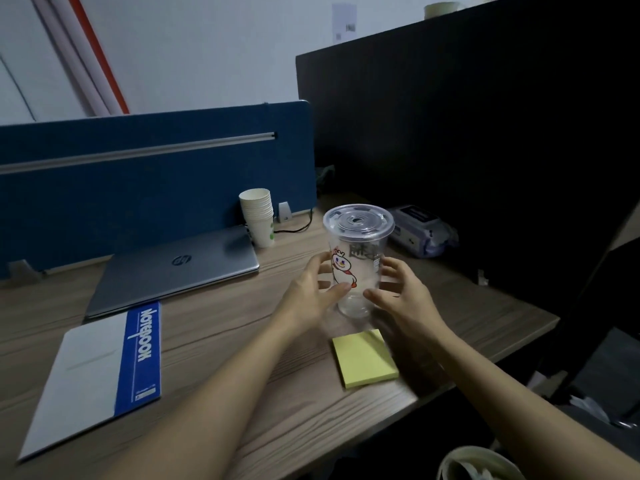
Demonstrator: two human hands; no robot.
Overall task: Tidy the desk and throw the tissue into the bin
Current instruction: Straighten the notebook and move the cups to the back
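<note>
Your left hand (pixel 308 292) and right hand (pixel 401 292) each curl a grip round the clear lidded cup (pixel 356 258), upright on the surface (pixel 221 341) beyond the sticky notes (pixel 363 358).

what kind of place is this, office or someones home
Most likely an office workstation. A blue fabric divider panel stands along the back of the wooden desk, a closed laptop lies in front of it, and a stack of paper cups stands beside the laptop.
</note>
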